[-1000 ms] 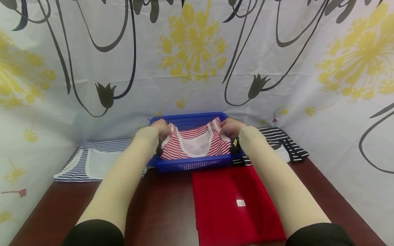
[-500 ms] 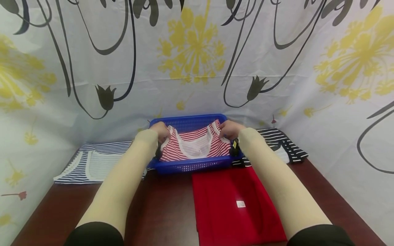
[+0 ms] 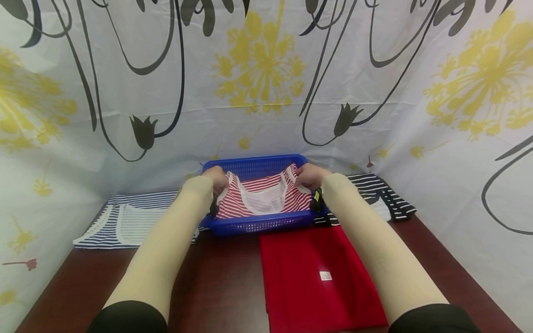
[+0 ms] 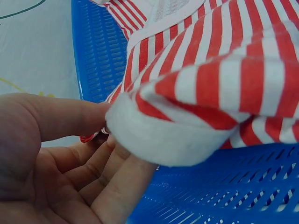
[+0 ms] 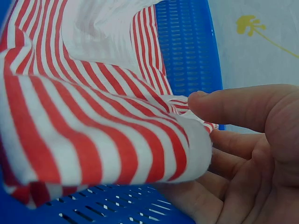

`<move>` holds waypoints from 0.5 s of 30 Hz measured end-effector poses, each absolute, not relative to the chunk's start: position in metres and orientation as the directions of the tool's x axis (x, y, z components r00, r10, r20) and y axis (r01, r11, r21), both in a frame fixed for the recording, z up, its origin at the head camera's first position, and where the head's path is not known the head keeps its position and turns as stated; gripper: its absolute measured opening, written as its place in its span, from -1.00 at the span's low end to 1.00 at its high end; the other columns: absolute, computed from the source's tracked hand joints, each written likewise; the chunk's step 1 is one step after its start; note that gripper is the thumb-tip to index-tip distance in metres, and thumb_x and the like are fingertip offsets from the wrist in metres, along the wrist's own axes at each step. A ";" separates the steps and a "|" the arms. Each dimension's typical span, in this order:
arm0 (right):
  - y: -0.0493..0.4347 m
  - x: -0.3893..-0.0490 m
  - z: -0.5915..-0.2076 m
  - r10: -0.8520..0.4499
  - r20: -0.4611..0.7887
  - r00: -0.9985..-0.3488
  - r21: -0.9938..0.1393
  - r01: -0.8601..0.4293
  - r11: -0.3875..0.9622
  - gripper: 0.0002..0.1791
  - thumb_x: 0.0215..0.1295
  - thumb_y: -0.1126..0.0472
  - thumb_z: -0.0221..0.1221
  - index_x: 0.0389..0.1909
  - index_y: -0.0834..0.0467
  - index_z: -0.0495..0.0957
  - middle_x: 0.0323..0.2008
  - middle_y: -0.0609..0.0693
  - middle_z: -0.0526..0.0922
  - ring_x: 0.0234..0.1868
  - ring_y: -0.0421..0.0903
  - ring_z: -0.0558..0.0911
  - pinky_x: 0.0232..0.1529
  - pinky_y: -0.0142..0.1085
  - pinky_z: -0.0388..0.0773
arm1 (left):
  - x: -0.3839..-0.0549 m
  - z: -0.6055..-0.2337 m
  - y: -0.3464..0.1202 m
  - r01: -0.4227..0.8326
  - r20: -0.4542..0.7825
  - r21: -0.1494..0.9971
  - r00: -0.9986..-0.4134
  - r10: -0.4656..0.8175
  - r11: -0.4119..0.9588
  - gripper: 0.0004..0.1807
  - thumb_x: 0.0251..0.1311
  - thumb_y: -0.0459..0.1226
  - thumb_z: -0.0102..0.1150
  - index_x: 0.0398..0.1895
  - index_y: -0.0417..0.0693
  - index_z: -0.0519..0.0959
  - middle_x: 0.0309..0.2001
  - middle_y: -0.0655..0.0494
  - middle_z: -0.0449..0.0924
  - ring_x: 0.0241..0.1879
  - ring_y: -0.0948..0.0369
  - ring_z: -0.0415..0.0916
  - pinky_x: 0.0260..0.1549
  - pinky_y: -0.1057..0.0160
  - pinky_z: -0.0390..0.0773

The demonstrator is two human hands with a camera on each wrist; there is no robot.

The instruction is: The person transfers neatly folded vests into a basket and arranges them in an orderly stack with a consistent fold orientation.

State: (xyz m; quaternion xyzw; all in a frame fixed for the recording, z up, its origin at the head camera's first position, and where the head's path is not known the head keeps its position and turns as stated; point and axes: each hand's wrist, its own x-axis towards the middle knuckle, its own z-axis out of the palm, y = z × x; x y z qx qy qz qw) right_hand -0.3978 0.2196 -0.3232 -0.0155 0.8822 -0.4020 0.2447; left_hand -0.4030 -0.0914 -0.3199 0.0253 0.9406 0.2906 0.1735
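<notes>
A red-and-white striped tank top (image 3: 272,194) with white trim lies spread inside a blue plastic basket (image 3: 262,225). At its left side, my left hand (image 3: 216,178) pinches the white-trimmed edge. The left wrist view shows the thumb on top of the cloth and the other fingers beneath the white band. On the opposite side my right hand (image 3: 310,175) grips the matching edge between thumb and fingers, as the right wrist view (image 5: 252,158) confirms. The cloth sags in folds between both hands, over the basket's perforated floor.
A blue-and-white striped garment (image 3: 125,222) lies left of the basket. To the right is a black-and-white striped garment (image 3: 381,196), partly behind my right arm. A folded red garment (image 3: 308,286) covers part of the brown table (image 3: 225,286). A patterned curtain (image 3: 191,92) hangs behind.
The scene sits slightly lower in the head view. Both hands still hold the tank top's edges in the basket, with hardly any movement.
</notes>
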 end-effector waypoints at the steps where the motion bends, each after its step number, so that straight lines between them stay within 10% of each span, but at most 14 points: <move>1: 0.219 -0.397 -0.323 -0.222 -0.417 -0.881 -0.711 0.164 0.683 -0.28 0.32 0.35 0.10 0.45 0.36 0.07 0.32 0.31 0.29 0.05 0.08 0.54 -0.12 -0.16 0.61 | -0.403 -0.320 -0.092 -0.046 -0.312 0.547 -0.938 0.153 0.836 -0.81 0.12 -0.45 0.07 -0.21 -0.38 0.53 -0.26 -0.19 0.63 -0.44 0.08 0.64 -0.42 0.23 0.64; 15: 0.217 -0.392 -0.321 -0.225 -0.418 -0.880 -0.701 0.155 0.697 -0.35 0.36 0.30 0.10 0.42 0.36 0.14 0.30 0.33 0.31 0.26 0.24 0.38 0.09 0.01 0.50 | -0.399 -0.320 -0.093 -0.080 -0.374 0.579 -0.910 0.178 0.811 -0.37 0.19 -0.44 -0.07 0.34 -0.55 0.12 0.11 -0.35 0.44 -0.13 -0.04 0.62 -0.11 0.18 0.60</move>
